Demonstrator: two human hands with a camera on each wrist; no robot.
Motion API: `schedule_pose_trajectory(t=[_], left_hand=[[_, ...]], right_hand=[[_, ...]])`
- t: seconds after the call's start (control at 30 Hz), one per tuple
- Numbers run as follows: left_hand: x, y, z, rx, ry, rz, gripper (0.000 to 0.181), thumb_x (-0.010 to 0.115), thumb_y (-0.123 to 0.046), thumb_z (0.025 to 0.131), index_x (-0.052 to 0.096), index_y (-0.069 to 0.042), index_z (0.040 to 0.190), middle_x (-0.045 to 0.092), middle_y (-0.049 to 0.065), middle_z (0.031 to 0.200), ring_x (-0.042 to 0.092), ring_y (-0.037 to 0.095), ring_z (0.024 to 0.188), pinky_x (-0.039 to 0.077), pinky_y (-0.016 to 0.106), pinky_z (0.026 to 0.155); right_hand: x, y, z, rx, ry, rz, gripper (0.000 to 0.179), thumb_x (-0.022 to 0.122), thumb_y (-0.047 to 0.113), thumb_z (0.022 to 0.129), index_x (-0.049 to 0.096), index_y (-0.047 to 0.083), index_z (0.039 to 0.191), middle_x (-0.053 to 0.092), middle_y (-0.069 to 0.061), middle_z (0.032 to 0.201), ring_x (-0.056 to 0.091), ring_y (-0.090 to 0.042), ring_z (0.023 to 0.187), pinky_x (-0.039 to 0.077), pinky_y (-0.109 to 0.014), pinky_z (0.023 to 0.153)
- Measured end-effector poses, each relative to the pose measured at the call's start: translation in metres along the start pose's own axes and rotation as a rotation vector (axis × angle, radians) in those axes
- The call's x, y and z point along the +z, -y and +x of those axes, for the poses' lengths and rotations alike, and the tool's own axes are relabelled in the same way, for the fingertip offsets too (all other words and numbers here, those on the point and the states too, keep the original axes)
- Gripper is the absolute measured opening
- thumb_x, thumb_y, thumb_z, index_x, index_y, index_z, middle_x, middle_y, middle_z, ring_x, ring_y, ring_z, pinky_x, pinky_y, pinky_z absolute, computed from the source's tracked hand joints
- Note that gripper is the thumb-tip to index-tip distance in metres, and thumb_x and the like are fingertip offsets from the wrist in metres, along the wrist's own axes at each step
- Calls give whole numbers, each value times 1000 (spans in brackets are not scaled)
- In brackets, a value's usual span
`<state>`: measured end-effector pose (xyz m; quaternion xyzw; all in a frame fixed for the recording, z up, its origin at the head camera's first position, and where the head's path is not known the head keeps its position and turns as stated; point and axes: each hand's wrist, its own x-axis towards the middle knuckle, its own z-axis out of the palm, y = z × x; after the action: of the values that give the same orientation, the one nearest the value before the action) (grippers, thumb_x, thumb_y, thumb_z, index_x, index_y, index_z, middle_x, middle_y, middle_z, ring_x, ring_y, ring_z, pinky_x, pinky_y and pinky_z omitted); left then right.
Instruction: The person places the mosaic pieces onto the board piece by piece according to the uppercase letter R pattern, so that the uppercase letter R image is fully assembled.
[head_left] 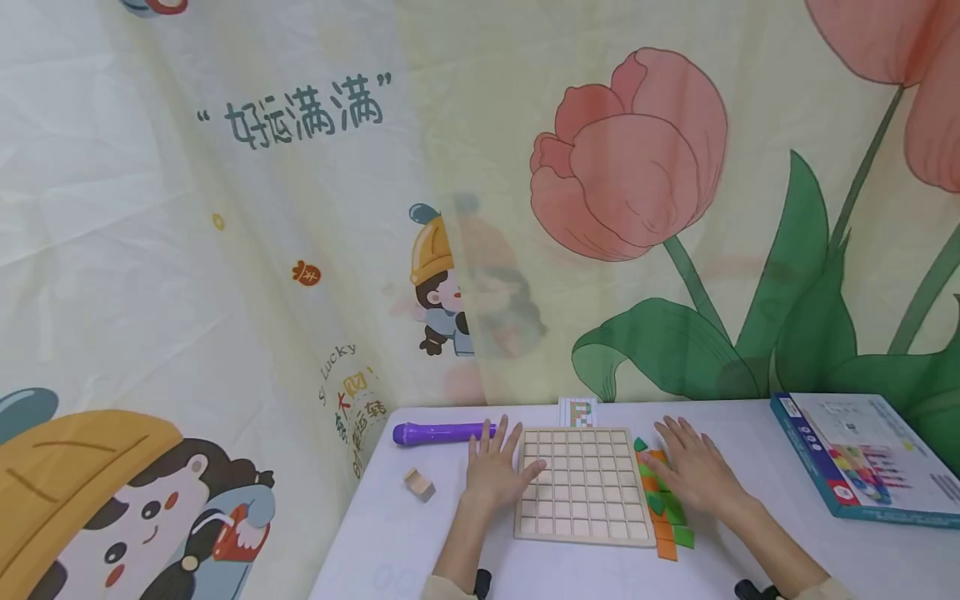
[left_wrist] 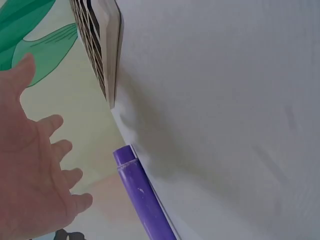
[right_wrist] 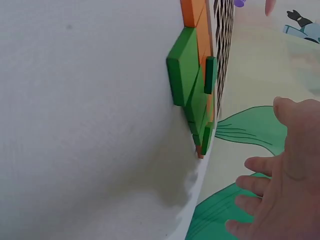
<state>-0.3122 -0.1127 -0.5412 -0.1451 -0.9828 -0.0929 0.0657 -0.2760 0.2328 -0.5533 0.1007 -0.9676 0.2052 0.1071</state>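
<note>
A wooden grid board (head_left: 581,485) with rows of square compartments lies on the white table. My left hand (head_left: 495,475) is spread over its left edge, fingers straight and holding nothing; in the left wrist view the palm (left_wrist: 35,165) is raised off the tabletop. My right hand (head_left: 697,467) hovers just right of the board, fingers extended and nothing in them. Beside the board's right edge lie orange tiles (head_left: 664,547) and green tiles (head_left: 682,536), some green ones stacked on others. The right wrist view shows the green tiles (right_wrist: 185,70) from the side, apart from the hand.
A purple tube-shaped object (head_left: 435,433) lies at the back left, with a small wooden block (head_left: 419,485) in front of it. Behind the board is a pattern card (head_left: 578,412). A flat box (head_left: 870,458) sits at the right. A printed curtain (head_left: 480,167) hangs behind the table.
</note>
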Motion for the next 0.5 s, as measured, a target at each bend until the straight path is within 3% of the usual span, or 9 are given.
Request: schedule_pose_trajectory(t=[0.13, 0.33, 0.5], left_hand=[[3, -1, -1, 11, 5, -21, 82, 48, -69, 99, 38, -18, 163, 26, 11, 171, 17, 43, 158, 17, 66, 126], [-7, -10, -9, 40, 93, -106, 87, 58, -64, 98, 33, -13, 164, 25, 14, 171, 18, 45, 157, 20, 64, 126], [-7, -8, -14, 73, 170, -114, 99, 70, -65, 89, 34, -12, 164, 26, 13, 171, 19, 44, 157, 21, 63, 126]], right_hand=[[4, -2, 3, -12, 2, 55, 68, 56, 41, 107, 45, -12, 149, 42, -38, 153, 35, -57, 144, 31, -76, 113], [10, -9, 7, -6, -31, 157, 37, 57, 9, 105, 57, -10, 138, 57, -33, 140, 54, -52, 131, 49, -66, 105], [12, -12, 10, 6, -50, 169, 33, 60, -1, 101, 63, -10, 132, 65, -30, 131, 60, -51, 124, 52, -66, 100]])
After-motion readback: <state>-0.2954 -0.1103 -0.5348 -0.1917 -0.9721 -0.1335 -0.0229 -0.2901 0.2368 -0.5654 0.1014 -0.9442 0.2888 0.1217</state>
